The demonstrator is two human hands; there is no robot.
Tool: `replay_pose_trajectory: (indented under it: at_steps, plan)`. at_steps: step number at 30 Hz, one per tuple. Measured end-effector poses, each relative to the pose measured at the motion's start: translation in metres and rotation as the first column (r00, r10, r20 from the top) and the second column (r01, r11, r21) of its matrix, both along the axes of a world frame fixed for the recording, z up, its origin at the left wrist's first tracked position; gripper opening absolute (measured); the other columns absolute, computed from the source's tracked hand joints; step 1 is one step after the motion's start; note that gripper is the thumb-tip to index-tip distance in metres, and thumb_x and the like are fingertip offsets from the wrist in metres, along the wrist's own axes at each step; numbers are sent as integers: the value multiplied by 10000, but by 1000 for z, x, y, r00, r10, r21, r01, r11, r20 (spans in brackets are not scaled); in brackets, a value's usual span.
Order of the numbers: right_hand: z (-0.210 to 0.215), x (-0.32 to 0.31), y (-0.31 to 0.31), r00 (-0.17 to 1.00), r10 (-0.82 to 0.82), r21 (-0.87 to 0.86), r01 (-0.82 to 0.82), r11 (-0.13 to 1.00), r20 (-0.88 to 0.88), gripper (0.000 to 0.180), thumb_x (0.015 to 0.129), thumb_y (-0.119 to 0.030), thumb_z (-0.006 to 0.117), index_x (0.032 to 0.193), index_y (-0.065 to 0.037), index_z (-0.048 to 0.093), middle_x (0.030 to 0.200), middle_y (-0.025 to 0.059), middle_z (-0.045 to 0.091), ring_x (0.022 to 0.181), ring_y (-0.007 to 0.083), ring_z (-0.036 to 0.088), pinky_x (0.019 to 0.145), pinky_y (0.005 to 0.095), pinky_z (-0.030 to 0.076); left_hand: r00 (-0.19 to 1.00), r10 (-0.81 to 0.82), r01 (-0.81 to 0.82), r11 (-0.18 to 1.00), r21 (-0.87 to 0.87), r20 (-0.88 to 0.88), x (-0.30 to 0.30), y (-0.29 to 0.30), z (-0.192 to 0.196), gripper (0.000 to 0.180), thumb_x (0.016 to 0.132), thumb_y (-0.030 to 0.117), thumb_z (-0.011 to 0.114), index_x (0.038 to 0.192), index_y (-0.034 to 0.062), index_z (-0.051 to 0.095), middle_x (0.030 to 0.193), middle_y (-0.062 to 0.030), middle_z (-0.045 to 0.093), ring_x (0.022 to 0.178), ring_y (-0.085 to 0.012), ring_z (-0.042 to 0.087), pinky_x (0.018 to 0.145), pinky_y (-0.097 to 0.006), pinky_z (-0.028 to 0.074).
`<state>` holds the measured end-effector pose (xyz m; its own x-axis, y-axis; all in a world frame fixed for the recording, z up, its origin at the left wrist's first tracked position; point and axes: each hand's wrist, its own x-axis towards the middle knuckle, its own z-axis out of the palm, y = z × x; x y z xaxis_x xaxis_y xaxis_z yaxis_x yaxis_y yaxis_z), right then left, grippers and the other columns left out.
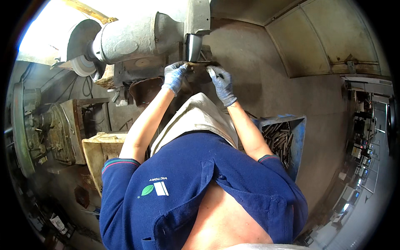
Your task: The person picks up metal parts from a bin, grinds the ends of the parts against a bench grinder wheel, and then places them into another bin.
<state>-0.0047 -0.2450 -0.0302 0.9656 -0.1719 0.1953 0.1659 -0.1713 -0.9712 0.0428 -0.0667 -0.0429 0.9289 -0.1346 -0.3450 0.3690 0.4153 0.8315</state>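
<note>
A thin dark metal rod (201,63) lies crosswise between my two gloved hands, by the lower end of the grinding wheel (194,48) on a large grey bench grinder (133,37). My left hand (175,77), in a blue-grey glove, pinches the rod's left end. At the other end, the fingers of my right hand (221,83) are closed on it, the thumb lying along the near side. Whether the rod touches the wheel is hard to make out. A pale apron (200,112) covers my lap just below the hands.
On my right stands a blue crate (299,143) holding several metal rods (280,139). A yellowish bin (93,156) is at my left, near a belt-driven machine (58,129). The grinder's other wheel (83,66) sits at far left. Metal panels (321,37) rise at far right.
</note>
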Motion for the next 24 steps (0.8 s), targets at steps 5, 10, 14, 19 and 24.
replay_pose_trajectory:
  at_steps: [5,10,14,19,24]
  plan:
    - [-11,6,21,998,9,-16,-10,1000,-55,154,812,-130,674,923,-25,687,871,77,673,815,141,616,753,272,475,998,45,-43,998,49,-51,3,19,-1,114,869,72,589,927,-14,635,798,-81,667,657,-144,622,611,-255,506]
    - [-17,15,44,990,70,194,-45,980,-124,147,813,-112,672,925,-19,690,946,101,679,879,130,623,785,263,480,995,99,-94,983,161,-25,7,42,4,100,863,85,603,918,11,640,788,-60,664,629,-125,605,553,-236,487]
    - [-18,10,47,996,85,55,-85,995,-8,167,793,-80,673,942,-4,679,986,140,663,942,195,628,845,293,485,1000,21,-21,993,118,5,-4,55,14,111,863,110,610,920,17,636,764,-47,654,618,-103,596,539,-221,479]
    - [29,-26,36,919,223,-328,-112,938,326,349,734,-97,712,1066,-23,631,1115,183,599,1039,302,591,898,345,473,986,73,-79,996,-35,-151,-25,46,68,139,836,145,655,889,24,613,635,1,568,569,-100,577,500,-223,475]
    - [46,-30,27,881,264,-410,-90,908,392,382,733,-87,704,1102,-31,621,1155,185,574,1057,326,582,909,370,468,1000,-6,7,1000,16,-19,-20,46,58,124,826,125,663,869,17,620,668,-8,594,574,-83,553,508,-202,435]
